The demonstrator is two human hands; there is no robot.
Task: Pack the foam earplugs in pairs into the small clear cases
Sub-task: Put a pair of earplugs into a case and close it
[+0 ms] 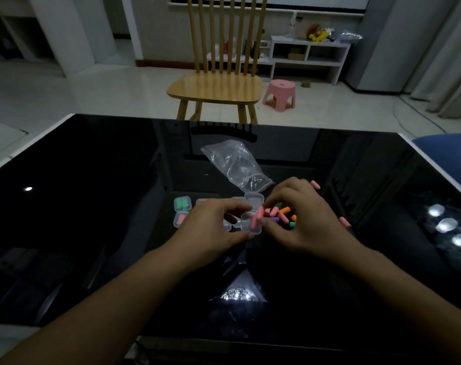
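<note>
**Open case held over the bench, pink earplugs at its rim**

The open clear case [251, 223] sits just above the black glass bench [92, 206], near its centre. Its hinged lid [253, 200] stands raised at the far side. One pink earplug [255, 222] lies in the case base, and a second pink earplug [260, 212] is at the rim.

The left hand [211, 227] grips the case by its near and left edges, fingers curled around it. The right hand [300, 217] pinches the second pink earplug between thumb and forefinger.

Under the right hand lies a pile of loose earplugs [284, 216] in orange, green, purple and pink. Two stray pink earplugs [315, 184] lie on the bench beside that hand.

Left of the hands, a closed case with green earplugs [182, 203] and a closed case with pink earplugs [180, 219] rest on the bench. An empty clear zip bag [237, 164] lies just beyond the hands.
</note>
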